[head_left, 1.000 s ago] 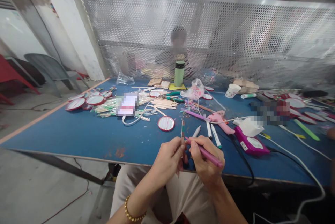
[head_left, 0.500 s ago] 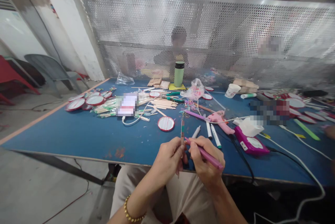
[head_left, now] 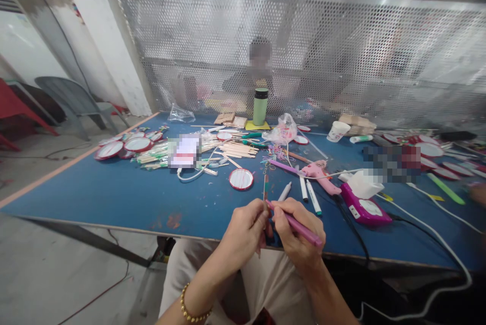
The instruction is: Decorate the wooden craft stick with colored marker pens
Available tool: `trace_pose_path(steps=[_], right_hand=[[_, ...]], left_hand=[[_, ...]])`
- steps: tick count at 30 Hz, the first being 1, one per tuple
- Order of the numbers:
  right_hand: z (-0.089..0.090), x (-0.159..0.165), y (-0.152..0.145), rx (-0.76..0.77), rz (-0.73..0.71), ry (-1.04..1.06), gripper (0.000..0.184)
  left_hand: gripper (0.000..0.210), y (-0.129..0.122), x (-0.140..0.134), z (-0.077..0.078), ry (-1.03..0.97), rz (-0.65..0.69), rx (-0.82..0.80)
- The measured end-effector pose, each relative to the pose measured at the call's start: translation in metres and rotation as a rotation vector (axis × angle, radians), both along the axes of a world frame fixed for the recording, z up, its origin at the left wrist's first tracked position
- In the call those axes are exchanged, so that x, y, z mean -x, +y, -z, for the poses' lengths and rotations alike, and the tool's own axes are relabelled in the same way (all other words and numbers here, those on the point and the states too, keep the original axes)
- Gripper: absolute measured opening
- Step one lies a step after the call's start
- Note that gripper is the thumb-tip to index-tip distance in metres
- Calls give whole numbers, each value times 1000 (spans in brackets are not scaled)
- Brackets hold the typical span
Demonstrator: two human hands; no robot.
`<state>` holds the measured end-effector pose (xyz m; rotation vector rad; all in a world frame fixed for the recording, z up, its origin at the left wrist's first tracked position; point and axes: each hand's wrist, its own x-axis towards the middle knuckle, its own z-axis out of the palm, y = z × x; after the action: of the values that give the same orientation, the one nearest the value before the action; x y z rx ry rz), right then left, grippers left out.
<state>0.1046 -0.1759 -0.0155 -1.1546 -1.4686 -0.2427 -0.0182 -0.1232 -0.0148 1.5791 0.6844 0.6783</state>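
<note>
Between the fingers of my left hand (head_left: 245,229), a flat wooden craft stick (head_left: 266,187) stands up, with green and brown-red coloured bands on it. My right hand (head_left: 299,231) is closed round a pink marker pen (head_left: 304,229). The pen's tip meets the stick's edge just above my left fingertips; the exact contact is too small to make out. Just past my hands lie a grey-white marker (head_left: 284,192) and a white marker with a green end (head_left: 313,197). A round red-rimmed disc (head_left: 241,179) lies ahead to the left.
A pink glue gun (head_left: 322,177) and a magenta power strip (head_left: 364,206) with trailing cables lie right. Bare sticks (head_left: 239,150), a phone (head_left: 185,151) and a green bottle (head_left: 260,107) stand or lie farther back. A perforated metal screen (head_left: 212,36) borders the table's far side.
The stick in my left hand has turned slightly, its face narrower to the view. My right hand and the pink marker have shifted a little left.
</note>
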Motion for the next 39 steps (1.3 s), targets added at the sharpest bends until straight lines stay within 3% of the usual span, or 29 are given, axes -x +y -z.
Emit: trace_pose_path(steps=[39], right_hand=[[1, 0, 0, 27, 33, 19, 16]], left_hand=[[34, 1, -1, -1, -22, -8, 13]])
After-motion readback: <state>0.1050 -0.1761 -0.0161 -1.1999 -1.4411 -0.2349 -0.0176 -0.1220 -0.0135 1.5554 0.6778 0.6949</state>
